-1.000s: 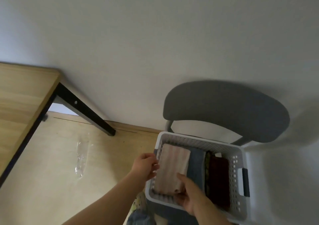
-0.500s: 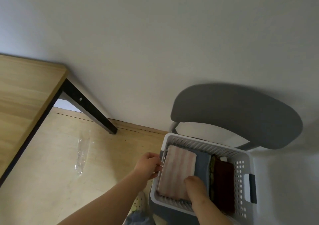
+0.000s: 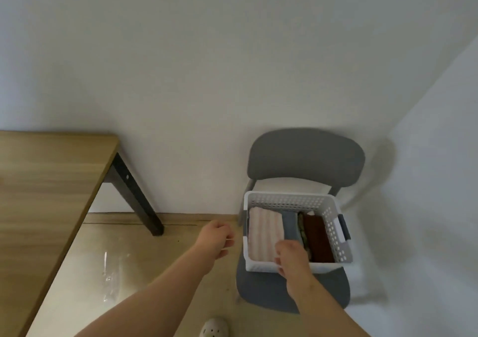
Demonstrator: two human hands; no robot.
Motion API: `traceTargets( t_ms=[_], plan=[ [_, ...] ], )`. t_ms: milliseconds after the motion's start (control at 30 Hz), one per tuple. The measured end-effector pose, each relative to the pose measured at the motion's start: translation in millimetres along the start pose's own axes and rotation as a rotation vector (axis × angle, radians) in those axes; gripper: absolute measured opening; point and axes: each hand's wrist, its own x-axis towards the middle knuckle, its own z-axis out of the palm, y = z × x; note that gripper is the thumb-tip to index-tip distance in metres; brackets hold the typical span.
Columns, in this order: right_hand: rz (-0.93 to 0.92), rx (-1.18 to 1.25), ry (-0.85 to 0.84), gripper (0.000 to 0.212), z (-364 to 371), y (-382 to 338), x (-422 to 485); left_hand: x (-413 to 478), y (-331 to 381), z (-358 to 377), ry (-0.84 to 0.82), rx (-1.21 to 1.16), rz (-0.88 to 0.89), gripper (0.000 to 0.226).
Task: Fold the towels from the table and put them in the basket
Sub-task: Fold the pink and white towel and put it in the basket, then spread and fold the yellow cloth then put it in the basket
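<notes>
Right hand [image 3: 291,256], half-curled, at basket [image 3: 289,194] rim

A pale pink striped towel [image 3: 263,230], a blue-grey towel [image 3: 291,224] and a maroon towel [image 3: 316,238] are pictured in a white basket [image 3: 289,196] on a grey chair [image 3: 305,153].

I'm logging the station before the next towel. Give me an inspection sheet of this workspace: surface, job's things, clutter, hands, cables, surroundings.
Surface: wooden table with a black leg, at left, only partly in view.
Job's things: white basket on grey chair; inside are a folded striped towel, blue towel and dark red towel.
Clutter: clear plastic wrap on the floor.
Hands: left hand beside the basket, loosely curled, holding nothing; right hand at the basket's near rim over the striped towel, grip unclear.
Cables: nothing seen.
Surroundings: white walls, one white shoe.
</notes>
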Motion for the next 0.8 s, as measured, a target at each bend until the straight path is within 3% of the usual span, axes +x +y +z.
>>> traceTargets(
  t_ms=[200, 467, 800],
  plan=[
    [-0.142, 0.145, -0.172, 0.018, -18, 51, -101, -86, -73, -22, 0.001, -0.143, 0.105, 0.011],
    [-0.183, -0.01, -0.293, 0.018, -47, 206, -224, -231, -234, -42, 0.055, -0.233, 0.101, 0.012],
    [-0.166, -0.099, -0.515, 0.009, 13, 318, -371, -357, -368, -168, 0.255, -0.423, 0.121, 0.011]
  ],
)
